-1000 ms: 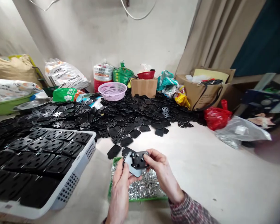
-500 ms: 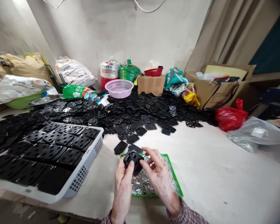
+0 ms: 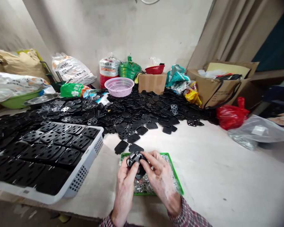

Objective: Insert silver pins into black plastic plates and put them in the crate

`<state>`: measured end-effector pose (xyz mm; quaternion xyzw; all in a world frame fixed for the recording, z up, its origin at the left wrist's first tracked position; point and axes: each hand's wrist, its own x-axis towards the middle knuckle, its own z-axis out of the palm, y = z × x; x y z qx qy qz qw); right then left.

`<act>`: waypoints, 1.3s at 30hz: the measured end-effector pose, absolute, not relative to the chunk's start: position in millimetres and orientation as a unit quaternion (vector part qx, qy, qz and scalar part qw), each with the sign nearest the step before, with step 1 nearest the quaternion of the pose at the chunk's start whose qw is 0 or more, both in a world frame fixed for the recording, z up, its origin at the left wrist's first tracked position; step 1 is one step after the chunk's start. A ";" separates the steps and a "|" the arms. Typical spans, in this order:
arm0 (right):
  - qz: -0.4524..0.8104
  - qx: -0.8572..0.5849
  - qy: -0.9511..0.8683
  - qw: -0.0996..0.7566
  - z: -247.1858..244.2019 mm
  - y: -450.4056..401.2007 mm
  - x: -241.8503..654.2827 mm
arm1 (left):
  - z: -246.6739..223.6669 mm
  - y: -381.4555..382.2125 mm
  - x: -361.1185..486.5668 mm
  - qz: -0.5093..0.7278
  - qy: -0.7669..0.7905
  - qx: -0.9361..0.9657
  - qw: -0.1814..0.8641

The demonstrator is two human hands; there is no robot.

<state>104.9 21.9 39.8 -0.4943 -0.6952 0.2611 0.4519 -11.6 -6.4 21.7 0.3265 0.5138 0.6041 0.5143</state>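
Note:
Both hands hold a black plate with holes point(image 3: 140, 171) over a green tray point(image 3: 177, 176) of small metal pins point(image 3: 144, 186). My left hand point(image 3: 125, 179) is closed on the plate's left side, thumb on top. From the right, my right hand point(image 3: 159, 176) pinches the upper right edge with thumb and fingers; whether a pin is also in those fingers cannot be seen. Just beyond the tray lie loose black plates point(image 3: 121, 147). To the left stands a white basket point(image 3: 94, 148) with rows of similar plates point(image 3: 68, 156).
A wide heap of black plates point(image 3: 142, 107) spreads across the table point(image 3: 215, 167). Behind it stand a pink basket point(image 3: 119, 86), a cardboard box point(image 3: 152, 83) with a red bowl point(image 3: 154, 69), and several sacks. A red bag point(image 3: 232, 116) and a clear plastic bag point(image 3: 260, 130) lie at right.
My right hand's fingers have closed in from a spread pose onto the plate's upper right edge. The plate has tilted slightly in my hands. The camera view has shifted a little.

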 end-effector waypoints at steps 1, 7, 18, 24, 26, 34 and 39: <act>0.244 -0.499 -0.702 0.445 38.4 21.4 104.9 | 21.2 -6.0 -11.8 0.611 0.521 0.323 0.501; 0.263 -0.479 -0.707 0.449 35.5 23.6 104.1 | 17.3 -6.7 -12.8 0.590 0.546 0.310 0.508; 0.365 -0.441 -0.658 0.490 52.3 22.7 112.2 | 20.8 -12.1 -13.0 0.549 0.565 0.411 0.460; 0.436 -0.433 -0.621 0.485 51.0 23.0 116.5 | 24.0 -16.3 -14.2 0.524 0.551 0.442 0.476; 0.453 -0.430 -0.611 0.486 51.5 21.8 117.1 | 25.7 -16.0 -14.7 0.523 0.553 0.453 0.464; 0.496 -0.405 -0.584 0.499 48.3 22.6 113.4 | 26.8 -13.8 -12.3 0.536 0.569 0.444 0.439; 0.403 -0.448 -0.669 0.436 37.7 36.0 133.7 | 14.2 -8.2 -26.5 0.599 0.554 0.325 0.478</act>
